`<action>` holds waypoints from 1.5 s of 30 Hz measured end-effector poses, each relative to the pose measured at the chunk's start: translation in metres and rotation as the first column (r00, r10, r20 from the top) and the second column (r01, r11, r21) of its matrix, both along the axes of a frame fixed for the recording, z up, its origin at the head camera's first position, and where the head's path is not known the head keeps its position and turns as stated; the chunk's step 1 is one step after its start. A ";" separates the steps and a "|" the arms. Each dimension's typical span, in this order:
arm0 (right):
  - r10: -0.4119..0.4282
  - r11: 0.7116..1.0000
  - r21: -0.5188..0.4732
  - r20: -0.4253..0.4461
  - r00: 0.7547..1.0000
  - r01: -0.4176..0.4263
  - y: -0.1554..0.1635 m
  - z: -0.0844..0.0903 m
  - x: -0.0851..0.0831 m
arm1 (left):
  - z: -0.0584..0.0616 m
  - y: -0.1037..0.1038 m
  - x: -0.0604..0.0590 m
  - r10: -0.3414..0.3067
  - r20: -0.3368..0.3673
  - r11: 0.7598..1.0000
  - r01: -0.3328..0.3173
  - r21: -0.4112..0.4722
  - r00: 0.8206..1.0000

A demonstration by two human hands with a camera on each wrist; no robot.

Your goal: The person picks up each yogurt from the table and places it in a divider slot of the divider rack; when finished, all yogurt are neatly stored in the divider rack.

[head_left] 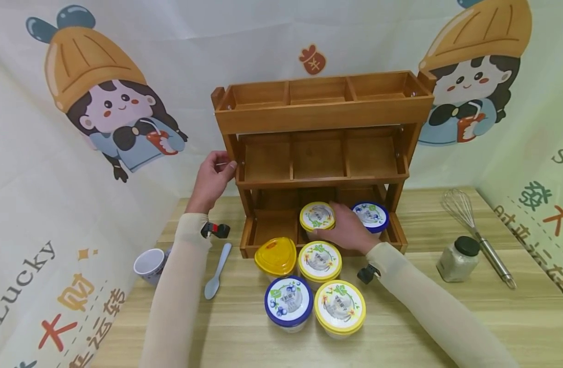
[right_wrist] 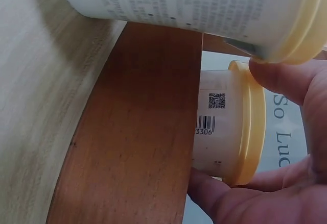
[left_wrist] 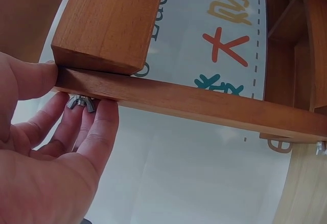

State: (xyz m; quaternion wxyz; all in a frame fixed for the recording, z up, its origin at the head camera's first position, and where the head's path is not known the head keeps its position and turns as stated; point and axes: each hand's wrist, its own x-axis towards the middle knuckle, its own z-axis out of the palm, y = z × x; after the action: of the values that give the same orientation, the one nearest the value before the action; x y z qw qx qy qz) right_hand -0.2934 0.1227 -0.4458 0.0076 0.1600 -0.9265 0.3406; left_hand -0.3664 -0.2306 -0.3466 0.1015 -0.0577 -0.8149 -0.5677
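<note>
My left hand grips the left side post of the three-tier wooden rack. In the left wrist view the thumb presses one face of the post, and the fingertips lie on the other beside a wing nut. With my right hand I hold a yellow-lidded cup in the bottom tier's middle compartment. Seen from the right wrist, thumb and fingers span the lid of this cup, its lower part hidden behind the front board. Right of it stands a blue-lidded cup.
Before the rack stand two yellow-lidded cups, a blue-lidded cup and a container with a rounded triangular yellow lid. A spoon and small bowl lie left; a black-capped jar and whisk right.
</note>
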 end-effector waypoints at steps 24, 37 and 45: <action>0.060 0.989 -0.128 -0.071 0.996 -0.069 0.024 0.020 0.035 | 0.001 0.000 -0.001 0.004 0.003 1.000 -0.004 -0.006 1.000; 0.066 0.992 -0.104 -0.054 0.996 -0.072 0.028 0.019 0.063 | 0.001 0.000 -0.001 0.000 0.007 1.000 0.000 -0.022 1.000; 0.117 0.990 -0.070 -0.080 0.990 -0.123 0.025 0.014 0.073 | 0.003 0.001 0.001 0.002 0.020 1.000 -0.001 -0.025 1.000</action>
State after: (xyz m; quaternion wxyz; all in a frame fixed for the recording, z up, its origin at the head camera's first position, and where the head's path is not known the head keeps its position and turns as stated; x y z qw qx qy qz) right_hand -0.2202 0.1473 -0.4317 0.0279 0.2279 -0.9008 0.3687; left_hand -0.3655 -0.2293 -0.3439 0.0932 -0.0529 -0.8229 -0.5580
